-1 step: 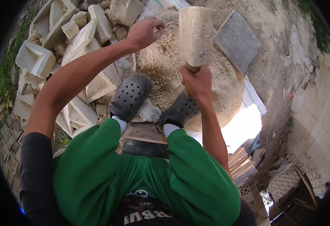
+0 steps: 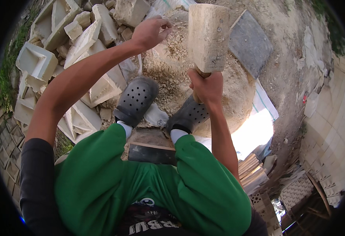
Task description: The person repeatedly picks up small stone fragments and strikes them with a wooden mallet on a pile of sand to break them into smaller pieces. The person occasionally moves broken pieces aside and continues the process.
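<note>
My right hand (image 2: pixel 206 86) is wrapped round the handle of a wooden mallet (image 2: pixel 208 37). The mallet's thick, pale, block-shaped head is raised above a mound of crushed pale rubble (image 2: pixel 164 65). My left hand (image 2: pixel 152 31) hovers over the far left part of that mound, its fingers loosely curled and apart, with nothing visible in them. Some of its fingers are hidden by the back of the hand. My feet, in grey perforated clogs (image 2: pixel 137 98), rest at the near side of the mound.
Broken pale angular cast pieces (image 2: pixel 36 65) are heaped on the left. A flat grey slab (image 2: pixel 250 44) lies right of the mallet. White sacking (image 2: pixel 255 126) spreads at the mound's right edge. Wooden strips (image 2: pixel 252 173) are stacked at the lower right, and a dark-faced block (image 2: pixel 152 153) sits between my legs.
The mallet head has shifted slightly to the right and tilted, with my right hand moving a little along with it. My left hand stays almost in place.
</note>
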Available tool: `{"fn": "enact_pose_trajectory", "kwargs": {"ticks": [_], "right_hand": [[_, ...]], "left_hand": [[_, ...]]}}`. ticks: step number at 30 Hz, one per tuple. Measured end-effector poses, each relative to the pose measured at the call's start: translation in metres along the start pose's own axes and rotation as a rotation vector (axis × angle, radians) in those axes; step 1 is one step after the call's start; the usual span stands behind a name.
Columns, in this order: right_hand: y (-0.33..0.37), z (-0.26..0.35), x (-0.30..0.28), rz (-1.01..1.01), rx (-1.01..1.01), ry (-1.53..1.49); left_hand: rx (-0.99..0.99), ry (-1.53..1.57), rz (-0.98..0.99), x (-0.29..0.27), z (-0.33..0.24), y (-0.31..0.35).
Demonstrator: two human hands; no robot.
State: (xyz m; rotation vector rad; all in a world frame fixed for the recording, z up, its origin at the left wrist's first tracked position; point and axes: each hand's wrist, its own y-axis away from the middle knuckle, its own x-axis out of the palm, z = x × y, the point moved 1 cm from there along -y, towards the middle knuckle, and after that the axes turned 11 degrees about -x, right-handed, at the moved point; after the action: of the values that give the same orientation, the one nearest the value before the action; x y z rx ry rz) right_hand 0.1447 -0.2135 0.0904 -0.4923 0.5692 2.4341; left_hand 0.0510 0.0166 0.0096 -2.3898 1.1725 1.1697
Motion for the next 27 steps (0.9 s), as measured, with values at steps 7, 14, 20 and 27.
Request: {"fn": "enact_pose_trajectory", "kwargs": {"ticks": [7, 14, 20, 27], "right_hand": [[-0.012, -0.034, 0.025, 0.116, 0.014, 0.184], [-0.010, 0.002, 0.002, 0.053, 0.022, 0.130], [-0.010, -0.027, 0.024, 0.029, -0.126, 0.189], [-0.014, 0.010, 0.004, 0.086, 0.142, 0.133]], "left_hand": [[-0.098, 0.126, 0.098, -0.009, 0.013, -0.002], [-0.037, 0.063, 0.167, -0.012, 0.015, -0.004], [-0.079, 0.101, 0.131, -0.006, 0.009, -0.008], [-0.193, 0.179, 0.227, -0.007, 0.015, -0.006]]}}
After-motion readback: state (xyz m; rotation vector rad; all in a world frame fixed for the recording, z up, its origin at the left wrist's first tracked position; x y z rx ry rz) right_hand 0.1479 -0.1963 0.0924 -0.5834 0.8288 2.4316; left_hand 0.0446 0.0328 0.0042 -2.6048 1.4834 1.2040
